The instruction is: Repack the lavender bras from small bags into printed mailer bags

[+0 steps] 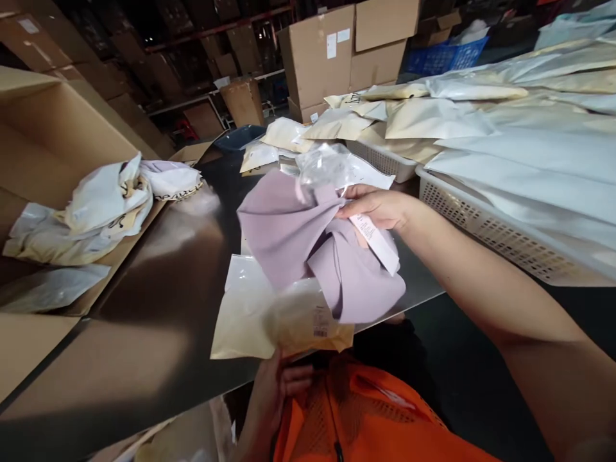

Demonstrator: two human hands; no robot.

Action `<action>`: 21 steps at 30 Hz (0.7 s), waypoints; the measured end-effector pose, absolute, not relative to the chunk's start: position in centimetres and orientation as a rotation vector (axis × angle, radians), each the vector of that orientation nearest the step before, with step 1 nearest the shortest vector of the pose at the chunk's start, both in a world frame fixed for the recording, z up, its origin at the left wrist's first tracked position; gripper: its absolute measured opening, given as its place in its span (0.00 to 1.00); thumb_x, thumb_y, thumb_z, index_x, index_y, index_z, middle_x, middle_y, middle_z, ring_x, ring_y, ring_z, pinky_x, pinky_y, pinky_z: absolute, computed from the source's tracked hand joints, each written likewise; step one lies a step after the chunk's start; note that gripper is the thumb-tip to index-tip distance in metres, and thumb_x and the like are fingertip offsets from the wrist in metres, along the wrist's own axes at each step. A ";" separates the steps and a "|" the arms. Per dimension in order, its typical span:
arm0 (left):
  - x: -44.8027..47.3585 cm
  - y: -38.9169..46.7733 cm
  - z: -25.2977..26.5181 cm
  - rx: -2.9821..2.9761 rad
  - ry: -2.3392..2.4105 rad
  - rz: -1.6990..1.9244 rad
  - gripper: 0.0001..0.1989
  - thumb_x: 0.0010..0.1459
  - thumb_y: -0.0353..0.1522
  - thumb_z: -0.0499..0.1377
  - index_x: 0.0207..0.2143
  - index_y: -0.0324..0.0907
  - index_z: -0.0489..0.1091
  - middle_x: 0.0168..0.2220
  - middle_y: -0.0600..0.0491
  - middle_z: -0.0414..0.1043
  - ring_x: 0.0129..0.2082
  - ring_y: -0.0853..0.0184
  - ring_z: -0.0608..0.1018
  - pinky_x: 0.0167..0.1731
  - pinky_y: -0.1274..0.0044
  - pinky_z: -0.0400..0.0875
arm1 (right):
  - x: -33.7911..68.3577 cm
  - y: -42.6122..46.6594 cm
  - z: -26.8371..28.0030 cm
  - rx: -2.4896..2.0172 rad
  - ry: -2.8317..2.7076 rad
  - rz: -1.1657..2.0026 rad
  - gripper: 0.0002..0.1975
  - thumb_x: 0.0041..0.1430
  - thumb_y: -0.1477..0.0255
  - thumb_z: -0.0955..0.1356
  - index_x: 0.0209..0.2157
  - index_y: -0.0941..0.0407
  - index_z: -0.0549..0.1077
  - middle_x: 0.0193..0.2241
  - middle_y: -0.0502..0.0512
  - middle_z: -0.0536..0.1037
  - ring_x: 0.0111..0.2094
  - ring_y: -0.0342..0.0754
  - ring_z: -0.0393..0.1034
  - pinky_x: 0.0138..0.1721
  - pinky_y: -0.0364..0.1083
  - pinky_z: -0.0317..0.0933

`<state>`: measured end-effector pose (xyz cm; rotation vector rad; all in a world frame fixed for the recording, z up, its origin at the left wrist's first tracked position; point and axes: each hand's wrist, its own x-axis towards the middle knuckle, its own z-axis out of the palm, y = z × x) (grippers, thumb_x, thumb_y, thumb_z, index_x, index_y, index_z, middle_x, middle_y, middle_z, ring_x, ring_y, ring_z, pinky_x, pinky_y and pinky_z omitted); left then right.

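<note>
My right hand (378,204) is closed on a lilac garment (289,224), pinching it near its top edge. The cloth hangs in loose folds, and a white label (378,244) sticks out below my fingers. Crumpled clear plastic (325,165) shows just behind the garment. Beneath the cloth, at the table's front edge, lies a plastic mailer bag (260,321) with a whitish top, a yellowish lower part and a printed barcode. My left hand (274,388) is low in front of me, thumb against the bag's lower edge and fingers curled below it.
An open cardboard box (58,128) with crumpled printed bags (106,199) stands on the left of the dark table (158,282). Filled white baskets (505,237) heaped with bagged packages (443,119) line the right. Large cartons (317,58) and a blue crate (447,54) are behind.
</note>
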<state>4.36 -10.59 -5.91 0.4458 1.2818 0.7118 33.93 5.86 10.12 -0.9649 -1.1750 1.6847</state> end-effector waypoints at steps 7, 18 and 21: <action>1.7 -12.8 -2.9 0.889 1.317 0.519 0.31 0.45 0.57 0.63 0.32 0.37 0.77 0.32 0.44 0.78 0.24 0.63 0.79 0.21 0.78 0.69 | 28.0 8.5 2.3 -1.383 -1.986 1.518 0.34 0.36 0.74 0.78 0.50 0.56 0.74 0.43 0.56 0.78 0.46 0.53 0.73 0.37 0.43 0.69; 2.3 -6.7 -4.2 2.069 1.642 0.963 0.18 0.57 0.36 0.59 0.50 0.44 0.72 0.57 0.42 0.67 0.61 0.52 0.66 0.60 0.57 0.61 | 21.3 9.8 -0.6 -1.501 -1.958 1.101 0.08 0.50 0.71 0.74 0.26 0.57 0.71 0.29 0.57 0.76 0.37 0.55 0.74 0.43 0.51 0.66; 2.6 -6.1 -5.5 2.028 1.578 0.871 0.16 0.58 0.34 0.59 0.48 0.43 0.73 0.57 0.41 0.68 0.62 0.50 0.65 0.61 0.55 0.60 | 21.2 10.1 0.7 -1.412 -1.778 1.006 0.04 0.62 0.70 0.65 0.37 0.56 0.66 0.34 0.56 0.77 0.36 0.48 0.75 0.38 0.46 0.68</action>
